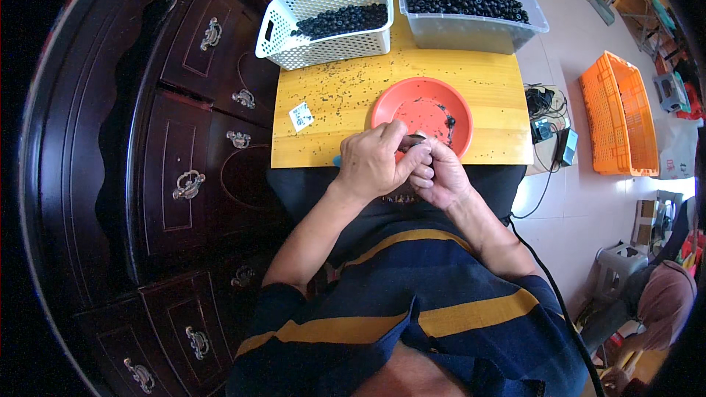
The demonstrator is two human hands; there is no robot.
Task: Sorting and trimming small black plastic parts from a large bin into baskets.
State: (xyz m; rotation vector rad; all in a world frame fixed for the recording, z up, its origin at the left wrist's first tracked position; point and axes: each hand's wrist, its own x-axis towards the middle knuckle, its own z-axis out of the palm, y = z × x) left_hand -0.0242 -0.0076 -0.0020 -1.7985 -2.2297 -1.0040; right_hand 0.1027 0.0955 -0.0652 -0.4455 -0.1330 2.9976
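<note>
My left hand (pixel 373 159) and my right hand (pixel 443 176) meet over the near rim of a red round basin (pixel 419 95). Both are closed, fingertips close together. A small dark, curved piece (pixel 416 139) shows between them, pinched by my right fingers; its exact kind is too small to tell. Beside my left palm a bit of blue (pixel 337 161) sticks out, perhaps a handle end; the rest of what that hand grips is hidden. Dark scraps and a black clump (pixel 450 123) lie in the basin.
Small black round parts fill a clear plastic bin (pixel 471 35); fewer lie in a white perforated basket (pixel 331 51). Black crumbs and a white printed square (pixel 301 116) lie on the yellow table (pixel 323 148). An orange crate (pixel 614 114) stands right; dark drawers (pixel 176 169) line the left.
</note>
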